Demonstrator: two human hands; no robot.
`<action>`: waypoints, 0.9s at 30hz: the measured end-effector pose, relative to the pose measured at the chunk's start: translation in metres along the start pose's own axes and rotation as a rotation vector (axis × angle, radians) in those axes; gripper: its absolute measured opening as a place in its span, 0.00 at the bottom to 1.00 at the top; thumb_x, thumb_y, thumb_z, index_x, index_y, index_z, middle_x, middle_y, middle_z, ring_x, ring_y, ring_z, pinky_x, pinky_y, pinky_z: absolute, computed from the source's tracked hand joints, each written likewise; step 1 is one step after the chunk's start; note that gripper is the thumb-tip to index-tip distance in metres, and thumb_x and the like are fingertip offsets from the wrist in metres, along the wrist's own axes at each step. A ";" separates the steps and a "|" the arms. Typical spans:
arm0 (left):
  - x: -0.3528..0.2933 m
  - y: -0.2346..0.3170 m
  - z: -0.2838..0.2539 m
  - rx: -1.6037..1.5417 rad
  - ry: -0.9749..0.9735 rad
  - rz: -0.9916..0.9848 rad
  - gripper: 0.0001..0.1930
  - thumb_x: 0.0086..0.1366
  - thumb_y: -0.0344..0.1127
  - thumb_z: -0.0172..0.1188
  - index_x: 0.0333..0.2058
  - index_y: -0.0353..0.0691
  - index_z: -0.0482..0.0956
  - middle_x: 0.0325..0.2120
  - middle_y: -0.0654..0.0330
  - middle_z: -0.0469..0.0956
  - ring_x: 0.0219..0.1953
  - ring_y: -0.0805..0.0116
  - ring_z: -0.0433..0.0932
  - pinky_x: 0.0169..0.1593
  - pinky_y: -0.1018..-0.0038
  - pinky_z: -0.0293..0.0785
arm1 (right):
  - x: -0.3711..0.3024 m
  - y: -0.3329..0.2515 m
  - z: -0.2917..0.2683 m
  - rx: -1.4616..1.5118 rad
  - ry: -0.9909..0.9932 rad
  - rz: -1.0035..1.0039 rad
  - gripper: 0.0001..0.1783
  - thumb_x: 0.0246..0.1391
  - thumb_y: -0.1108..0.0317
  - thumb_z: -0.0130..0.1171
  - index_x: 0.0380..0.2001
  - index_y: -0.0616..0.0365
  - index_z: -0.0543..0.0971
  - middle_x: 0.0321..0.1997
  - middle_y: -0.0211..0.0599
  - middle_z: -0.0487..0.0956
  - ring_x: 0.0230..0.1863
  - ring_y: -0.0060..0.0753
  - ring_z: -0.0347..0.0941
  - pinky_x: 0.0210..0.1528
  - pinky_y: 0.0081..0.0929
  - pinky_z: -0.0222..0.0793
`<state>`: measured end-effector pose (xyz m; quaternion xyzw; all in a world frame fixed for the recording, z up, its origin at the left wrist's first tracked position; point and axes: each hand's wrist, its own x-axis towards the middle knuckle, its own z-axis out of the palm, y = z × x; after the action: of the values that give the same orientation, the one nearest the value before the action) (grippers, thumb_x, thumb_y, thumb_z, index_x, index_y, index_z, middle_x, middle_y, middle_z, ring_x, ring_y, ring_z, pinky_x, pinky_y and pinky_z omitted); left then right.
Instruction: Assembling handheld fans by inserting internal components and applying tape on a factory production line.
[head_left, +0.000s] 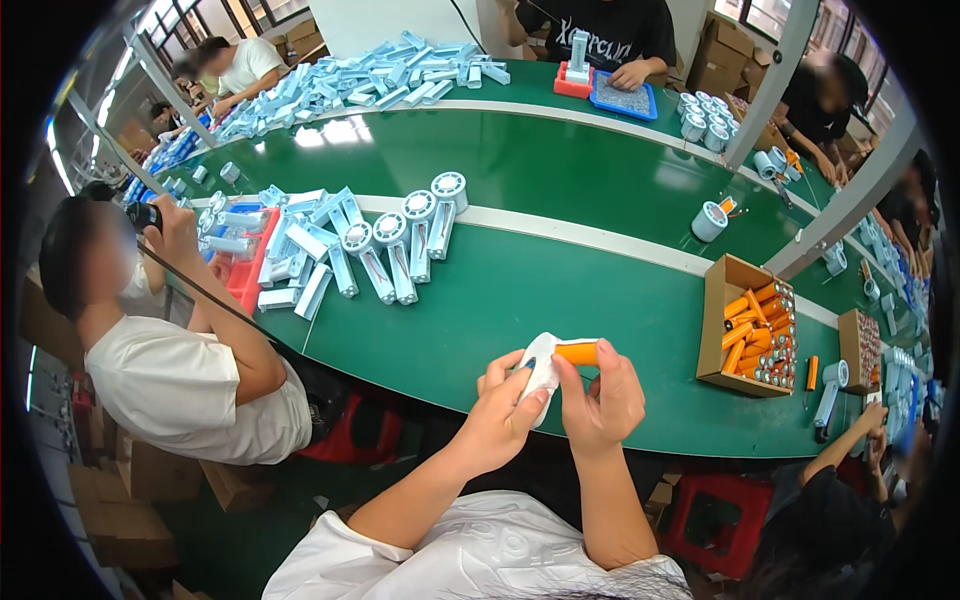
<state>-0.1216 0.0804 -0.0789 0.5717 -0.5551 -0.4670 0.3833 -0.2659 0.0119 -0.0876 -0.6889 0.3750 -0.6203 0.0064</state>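
Just above the near edge of the bench, my hands meet in front of me. My left hand (503, 412) is closed round a smooth white piece (541, 372), partly covered by the fingers, whose exact kind I cannot make out. Thumb and fingers of my right hand (603, 395) grip an orange cylindrical battery (576, 353). The battery lies level, its left end against or inside the white piece; I cannot tell which. To the right stands a cardboard box (712, 335) holding several orange batteries (752, 325).
Left on the green bench (480, 310) are pale blue handle shells (300, 245), several round-headed fan bodies (392, 240) and a red bin (258, 265). One fan unit (710, 222) stands on the green strip beyond. A co-worker (200, 370) sits at left; others work around.
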 end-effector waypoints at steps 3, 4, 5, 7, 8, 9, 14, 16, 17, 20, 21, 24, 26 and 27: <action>-0.016 -0.004 0.006 0.131 0.008 0.086 0.20 0.74 0.44 0.60 0.56 0.37 0.76 0.72 0.33 0.58 0.71 0.35 0.57 0.70 0.44 0.56 | 0.010 0.032 0.006 -0.110 0.030 0.051 0.34 0.51 0.81 0.77 0.63 0.59 0.81 0.39 0.36 0.86 0.29 0.26 0.74 0.28 0.20 0.68; -0.020 -0.004 0.006 0.175 0.012 0.114 0.21 0.74 0.45 0.61 0.56 0.37 0.76 0.72 0.33 0.58 0.71 0.34 0.58 0.70 0.44 0.56 | 0.016 0.044 0.002 -0.209 0.048 0.126 0.34 0.54 0.81 0.76 0.65 0.60 0.80 0.40 0.36 0.86 0.30 0.26 0.76 0.30 0.18 0.70; -0.020 -0.007 0.002 0.179 0.012 0.117 0.21 0.74 0.45 0.61 0.56 0.37 0.76 0.72 0.33 0.58 0.71 0.34 0.58 0.70 0.44 0.56 | 0.021 0.050 -0.006 0.046 0.091 0.446 0.34 0.55 0.81 0.74 0.66 0.60 0.78 0.42 0.38 0.87 0.34 0.28 0.79 0.36 0.20 0.74; -0.016 -0.020 -0.015 0.530 0.130 0.197 0.23 0.71 0.47 0.64 0.57 0.37 0.76 0.72 0.34 0.59 0.69 0.35 0.60 0.69 0.45 0.56 | 0.032 0.060 -0.022 0.313 0.136 0.755 0.35 0.57 0.82 0.73 0.68 0.61 0.77 0.43 0.40 0.87 0.37 0.31 0.82 0.42 0.22 0.79; -0.019 -0.026 -0.024 0.705 0.192 0.228 0.25 0.70 0.48 0.66 0.57 0.37 0.77 0.72 0.35 0.59 0.69 0.35 0.61 0.69 0.45 0.56 | 0.029 0.061 -0.032 0.403 0.086 0.778 0.36 0.59 0.83 0.70 0.71 0.61 0.74 0.45 0.41 0.87 0.39 0.29 0.82 0.42 0.21 0.79; -0.020 -0.030 -0.032 0.881 0.254 0.259 0.26 0.69 0.49 0.67 0.57 0.37 0.77 0.71 0.36 0.60 0.68 0.36 0.62 0.69 0.46 0.56 | 0.023 0.061 -0.041 0.493 0.035 0.799 0.38 0.60 0.84 0.68 0.74 0.61 0.71 0.46 0.41 0.86 0.41 0.28 0.82 0.43 0.19 0.78; -0.002 0.006 -0.075 0.951 0.324 0.297 0.29 0.65 0.50 0.72 0.57 0.37 0.77 0.70 0.39 0.63 0.66 0.39 0.63 0.66 0.49 0.59 | -0.004 0.065 -0.077 0.649 -0.057 1.016 0.35 0.70 0.79 0.57 0.78 0.59 0.65 0.43 0.38 0.84 0.29 0.14 0.70 0.27 0.08 0.64; 0.022 0.011 -0.097 1.009 0.441 0.329 0.28 0.64 0.48 0.73 0.56 0.39 0.78 0.65 0.44 0.67 0.63 0.44 0.65 0.62 0.52 0.61 | -0.011 0.070 -0.081 0.673 -0.042 1.014 0.35 0.69 0.80 0.57 0.78 0.59 0.65 0.44 0.39 0.85 0.29 0.14 0.69 0.26 0.09 0.64; 0.039 0.008 -0.109 1.017 0.456 0.326 0.28 0.64 0.48 0.73 0.56 0.39 0.78 0.65 0.44 0.67 0.63 0.44 0.65 0.62 0.52 0.61 | -0.014 0.073 -0.080 0.695 -0.034 1.014 0.35 0.69 0.80 0.56 0.78 0.59 0.66 0.44 0.39 0.85 0.28 0.14 0.69 0.26 0.09 0.63; 0.097 -0.022 -0.142 1.240 0.658 0.258 0.21 0.64 0.44 0.73 0.50 0.39 0.81 0.58 0.49 0.70 0.57 0.48 0.66 0.59 0.52 0.62 | -0.017 0.074 -0.077 0.763 -0.024 0.999 0.35 0.67 0.81 0.56 0.77 0.59 0.67 0.44 0.40 0.85 0.28 0.14 0.67 0.24 0.10 0.62; 0.109 -0.032 -0.150 1.269 0.649 0.224 0.18 0.63 0.43 0.73 0.47 0.40 0.83 0.56 0.51 0.70 0.55 0.48 0.66 0.59 0.53 0.62 | -0.018 0.073 -0.076 0.742 -0.039 0.990 0.35 0.68 0.81 0.56 0.77 0.59 0.67 0.44 0.40 0.85 0.27 0.14 0.67 0.24 0.10 0.62; 0.133 -0.042 -0.149 1.229 0.561 0.234 0.10 0.61 0.38 0.73 0.39 0.44 0.85 0.55 0.55 0.71 0.56 0.50 0.66 0.59 0.54 0.61 | -0.020 0.073 -0.078 0.641 -0.061 0.970 0.34 0.68 0.80 0.56 0.76 0.59 0.68 0.43 0.40 0.85 0.26 0.14 0.66 0.23 0.11 0.62; 0.142 -0.042 -0.144 1.223 0.560 0.270 0.09 0.61 0.38 0.73 0.38 0.45 0.85 0.55 0.56 0.72 0.56 0.51 0.66 0.59 0.55 0.60 | -0.020 0.074 -0.080 0.650 -0.061 0.965 0.33 0.68 0.80 0.55 0.75 0.58 0.68 0.43 0.41 0.85 0.26 0.14 0.66 0.23 0.11 0.62; 0.145 -0.042 -0.143 1.218 0.557 0.299 0.08 0.61 0.37 0.73 0.37 0.45 0.85 0.54 0.57 0.72 0.55 0.52 0.67 0.58 0.55 0.60 | -0.019 0.074 -0.081 0.658 -0.067 0.966 0.33 0.68 0.80 0.55 0.75 0.58 0.68 0.43 0.41 0.85 0.26 0.14 0.66 0.23 0.11 0.61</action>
<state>0.0193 -0.0712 -0.0962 0.7015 -0.6723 0.1509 0.1822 -0.3718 0.0057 -0.1206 -0.4209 0.4337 -0.6088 0.5139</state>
